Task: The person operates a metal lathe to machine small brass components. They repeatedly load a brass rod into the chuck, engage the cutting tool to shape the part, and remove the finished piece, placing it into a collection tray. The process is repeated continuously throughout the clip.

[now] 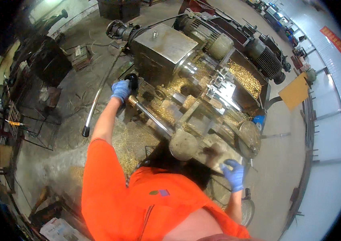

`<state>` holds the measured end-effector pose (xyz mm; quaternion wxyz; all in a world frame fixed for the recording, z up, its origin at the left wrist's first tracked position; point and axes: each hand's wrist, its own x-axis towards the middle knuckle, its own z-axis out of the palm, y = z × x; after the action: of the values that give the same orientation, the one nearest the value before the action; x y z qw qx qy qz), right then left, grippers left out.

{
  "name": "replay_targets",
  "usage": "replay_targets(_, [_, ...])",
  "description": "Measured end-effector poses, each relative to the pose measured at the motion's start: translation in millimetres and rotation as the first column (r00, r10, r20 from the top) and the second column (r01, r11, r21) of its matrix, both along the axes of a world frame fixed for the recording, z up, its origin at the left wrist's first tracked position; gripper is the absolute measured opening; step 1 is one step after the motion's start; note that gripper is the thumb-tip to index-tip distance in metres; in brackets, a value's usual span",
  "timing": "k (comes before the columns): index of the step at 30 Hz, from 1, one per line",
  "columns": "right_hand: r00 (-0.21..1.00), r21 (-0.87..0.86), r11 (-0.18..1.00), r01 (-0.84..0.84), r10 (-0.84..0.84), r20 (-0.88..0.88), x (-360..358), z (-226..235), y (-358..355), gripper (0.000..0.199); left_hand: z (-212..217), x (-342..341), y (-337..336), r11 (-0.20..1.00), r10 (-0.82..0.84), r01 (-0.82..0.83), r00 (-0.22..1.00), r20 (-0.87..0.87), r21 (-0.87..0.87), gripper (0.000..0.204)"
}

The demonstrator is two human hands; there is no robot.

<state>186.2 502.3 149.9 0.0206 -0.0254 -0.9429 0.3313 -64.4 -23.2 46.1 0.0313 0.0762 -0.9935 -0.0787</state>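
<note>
My left hand (121,90), in a blue glove, is closed around a black knob (131,82) on the near left side of a metal lathe. A steel bar (151,115) slopes from just below that hand to a round metal disc (183,145). My right hand (234,175), also blue-gloved, hovers at the right end of a stained metal plate (223,153) on the machine. Its fingers are apart and slightly bent, with nothing visible in them. Behind the disc sit the chuck (187,70) and a bright tool holder (223,91), strewn with golden metal chips.
A long lever (95,102) with a black grip stands out left of the machine. Curled golden chips (244,78) fill a tray behind the tool holder. Motors (263,56) stand at the back. A wire rack (38,120) is at the left, and a tan board (294,91) at the right.
</note>
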Motion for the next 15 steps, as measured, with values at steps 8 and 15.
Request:
replay_targets(8, [1.0,-0.01,1.0,-0.024,0.024,-0.013,1.2,-4.8,-4.3,0.024,-38.6,-10.7,-38.1,0.705,0.453,-0.294,0.887,-0.091,0.645,0.041])
replay_targets(15, [0.998,-0.024,0.998,-0.055,0.055,-0.021,-5.0,-10.6,-8.1,0.024,-48.0,21.3,-55.6,0.694,0.548,-0.359,0.826,-0.134,0.624,0.037])
